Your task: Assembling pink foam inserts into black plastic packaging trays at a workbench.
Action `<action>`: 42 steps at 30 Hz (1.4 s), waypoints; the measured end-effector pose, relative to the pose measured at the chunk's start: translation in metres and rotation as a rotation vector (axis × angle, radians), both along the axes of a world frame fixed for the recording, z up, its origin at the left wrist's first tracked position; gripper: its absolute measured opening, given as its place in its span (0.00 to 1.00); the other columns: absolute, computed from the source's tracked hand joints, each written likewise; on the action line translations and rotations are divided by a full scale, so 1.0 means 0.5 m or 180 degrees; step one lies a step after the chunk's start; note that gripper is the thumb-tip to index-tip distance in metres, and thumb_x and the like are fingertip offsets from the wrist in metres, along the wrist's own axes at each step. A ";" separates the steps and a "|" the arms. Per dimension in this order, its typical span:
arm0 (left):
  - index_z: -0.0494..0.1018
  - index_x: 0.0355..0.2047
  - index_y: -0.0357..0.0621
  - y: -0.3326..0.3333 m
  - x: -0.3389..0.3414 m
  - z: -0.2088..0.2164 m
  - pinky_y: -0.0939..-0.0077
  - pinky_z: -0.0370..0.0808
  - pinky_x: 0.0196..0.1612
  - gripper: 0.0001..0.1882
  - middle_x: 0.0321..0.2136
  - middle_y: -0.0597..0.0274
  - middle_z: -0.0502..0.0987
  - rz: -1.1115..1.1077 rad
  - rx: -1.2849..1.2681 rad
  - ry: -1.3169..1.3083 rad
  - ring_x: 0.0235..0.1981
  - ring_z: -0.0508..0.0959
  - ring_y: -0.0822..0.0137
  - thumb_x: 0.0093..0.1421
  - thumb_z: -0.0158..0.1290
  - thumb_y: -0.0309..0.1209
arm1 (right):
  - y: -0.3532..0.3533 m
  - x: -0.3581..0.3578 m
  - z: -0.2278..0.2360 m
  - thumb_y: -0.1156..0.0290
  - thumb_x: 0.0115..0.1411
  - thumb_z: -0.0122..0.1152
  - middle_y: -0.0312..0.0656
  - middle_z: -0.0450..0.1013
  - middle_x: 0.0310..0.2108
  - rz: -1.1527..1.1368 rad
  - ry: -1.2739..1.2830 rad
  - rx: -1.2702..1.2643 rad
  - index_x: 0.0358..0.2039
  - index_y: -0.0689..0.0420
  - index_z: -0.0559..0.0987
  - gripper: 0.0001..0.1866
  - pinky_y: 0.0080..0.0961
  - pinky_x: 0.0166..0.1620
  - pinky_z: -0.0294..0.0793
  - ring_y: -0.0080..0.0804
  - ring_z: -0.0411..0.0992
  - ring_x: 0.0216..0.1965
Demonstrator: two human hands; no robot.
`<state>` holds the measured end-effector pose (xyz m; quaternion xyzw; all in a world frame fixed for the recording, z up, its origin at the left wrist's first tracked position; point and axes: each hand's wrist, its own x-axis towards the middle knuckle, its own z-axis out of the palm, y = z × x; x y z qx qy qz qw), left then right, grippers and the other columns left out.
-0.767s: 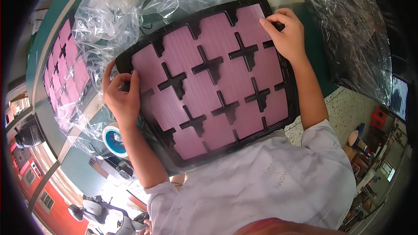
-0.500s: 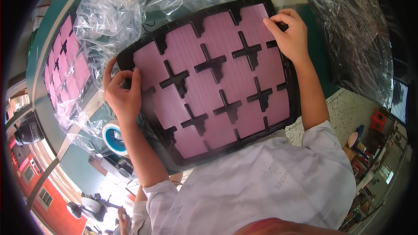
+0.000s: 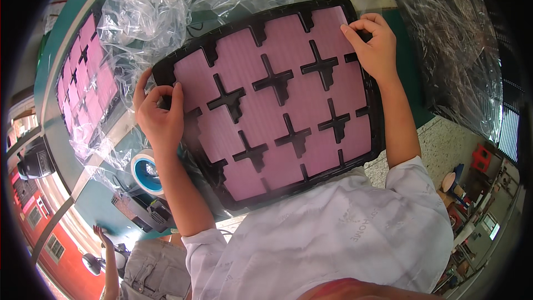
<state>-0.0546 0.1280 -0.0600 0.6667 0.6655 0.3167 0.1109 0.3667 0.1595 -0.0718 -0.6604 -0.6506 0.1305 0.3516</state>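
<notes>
Co-worker's arm [image 3: 111,269] moved leftward; left fingers [image 3: 177,98], right fingers [image 3: 350,35] pinch tray [image 3: 272,80] rim.

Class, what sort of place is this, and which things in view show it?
Probably a small workshop or packing area: a black-and-pink tray, a similar second tray at the far left, and crumpled clear plastic between them suggest it.

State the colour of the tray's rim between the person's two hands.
Black; the tray's rim shows best in the head view.
</notes>
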 end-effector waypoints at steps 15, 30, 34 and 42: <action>0.81 0.25 0.40 -0.004 -0.005 -0.002 0.60 0.70 0.60 0.09 0.59 0.50 0.77 0.0025 0.0007 0.0024 0.57 0.77 0.48 0.54 0.67 0.32 | 0.003 -0.002 -0.004 0.66 0.54 0.76 0.40 0.76 0.36 0.0033 -0.0081 0.0067 0.29 0.59 0.85 0.10 0.28 0.38 0.75 0.35 0.77 0.36; 0.82 0.24 0.40 -0.006 0.004 -0.001 0.57 0.70 0.62 0.08 0.58 0.47 0.77 0.0045 0.0139 0.0083 0.58 0.75 0.46 0.53 0.68 0.32 | 0.005 0.012 -0.011 0.68 0.57 0.76 0.38 0.74 0.37 0.0019 0.0017 -0.0115 0.32 0.63 0.84 0.12 0.22 0.42 0.73 0.26 0.73 0.34; 0.81 0.23 0.40 -0.002 0.010 -0.006 0.55 0.68 0.63 0.08 0.58 0.44 0.76 0.0002 0.0117 -0.0082 0.59 0.73 0.44 0.52 0.67 0.31 | 0.003 0.013 -0.006 0.68 0.57 0.76 0.39 0.75 0.37 0.0028 -0.0083 -0.0010 0.32 0.63 0.84 0.12 0.23 0.41 0.74 0.27 0.74 0.33; 0.82 0.25 0.39 -0.003 -0.004 -0.001 0.60 0.70 0.60 0.09 0.58 0.50 0.77 0.0005 0.0053 -0.0028 0.57 0.76 0.47 0.54 0.67 0.31 | 0.004 -0.001 -0.005 0.68 0.54 0.77 0.40 0.76 0.35 0.0018 -0.0017 0.0024 0.31 0.60 0.85 0.10 0.27 0.39 0.75 0.34 0.77 0.34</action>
